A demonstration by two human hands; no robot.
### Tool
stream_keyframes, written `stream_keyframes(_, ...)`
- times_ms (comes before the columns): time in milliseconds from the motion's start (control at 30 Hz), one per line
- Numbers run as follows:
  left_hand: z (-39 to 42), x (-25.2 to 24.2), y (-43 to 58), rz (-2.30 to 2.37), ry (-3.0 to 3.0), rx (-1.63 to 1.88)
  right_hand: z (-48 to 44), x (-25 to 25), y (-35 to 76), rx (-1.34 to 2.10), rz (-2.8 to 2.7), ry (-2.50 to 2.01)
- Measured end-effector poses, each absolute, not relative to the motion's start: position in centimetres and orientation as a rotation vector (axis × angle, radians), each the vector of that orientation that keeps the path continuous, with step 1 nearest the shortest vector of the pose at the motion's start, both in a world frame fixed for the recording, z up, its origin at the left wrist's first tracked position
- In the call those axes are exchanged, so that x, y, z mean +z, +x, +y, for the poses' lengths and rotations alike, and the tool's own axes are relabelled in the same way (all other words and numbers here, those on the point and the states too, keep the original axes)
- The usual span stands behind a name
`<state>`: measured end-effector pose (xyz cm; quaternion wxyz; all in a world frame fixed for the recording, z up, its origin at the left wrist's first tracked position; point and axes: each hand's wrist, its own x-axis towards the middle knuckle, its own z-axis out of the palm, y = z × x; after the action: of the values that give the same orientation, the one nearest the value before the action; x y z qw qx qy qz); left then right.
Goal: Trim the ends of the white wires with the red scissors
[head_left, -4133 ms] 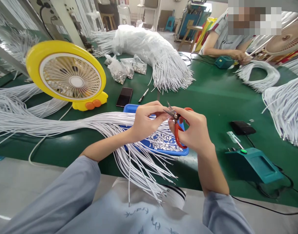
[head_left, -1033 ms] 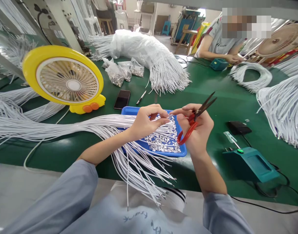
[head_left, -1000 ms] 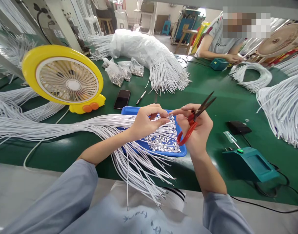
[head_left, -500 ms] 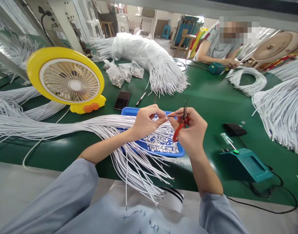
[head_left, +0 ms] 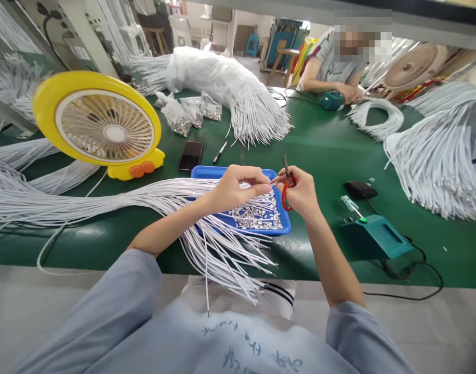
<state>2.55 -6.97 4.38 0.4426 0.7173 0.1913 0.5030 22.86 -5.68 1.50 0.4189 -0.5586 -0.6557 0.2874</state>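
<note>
My left hand (head_left: 243,186) is closed in a pinch over the blue tray (head_left: 287,226), holding the end of a white wire. My right hand (head_left: 300,191) is closed around small red-handled pliers (head_left: 285,195), their dark pointed jaws sticking up. Its thumb and forefinger tips meet the left fingertips at the wire end; any tiny part between them is too small to make out. Under the hands, many small silvery metal pieces (head_left: 257,218) lie in the tray. A long bundle of white wires (head_left: 152,192) runs in from the left, its loose ends fanning over the tray and the table's front edge.
A yellow fan (head_left: 155,117) stands at left. Behind the tray are a phone (head_left: 190,156), a pen (head_left: 220,152), bags of metal parts (head_left: 177,117) and a wrapped wire bundle (head_left: 207,72). A teal device (head_left: 378,236) with a cord sits right. Across the table a person (head_left: 316,72) works.
The camera view has shifted slightly. My right hand has turned and drawn a little away from the left, and the pliers have tilted with it. The left hand keeps its pinch.
</note>
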Motion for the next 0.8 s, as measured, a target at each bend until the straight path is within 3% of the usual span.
stream_keyframes(200,-7.7,3.7,3.5,0.358,1.684,1.051,-7.5,-4.4,25.4,0.716,-1.625,-1.616)
stream_keyframes(333,-8.7,3.2,4.2,0.333,1.924,0.991,-7.7,-5.3,26.4,0.653,-1.588,-1.663)
stream_keyframes(600,-12.3,-0.8,7.0,-0.175,2.359,0.129,-5.1,-1.2,25.6,0.59,-1.46,-1.461)
stream_keyframes(700,-13.1,-2.1,7.9,-0.178,2.502,0.08,-4.3,1.3,23.7,0.584,-1.444,-1.312)
stream_keyframes(800,-12.1,-2.0,7.8,0.164,2.713,0.047,-4.2,3.8,21.7,0.591,-1.414,-1.022)
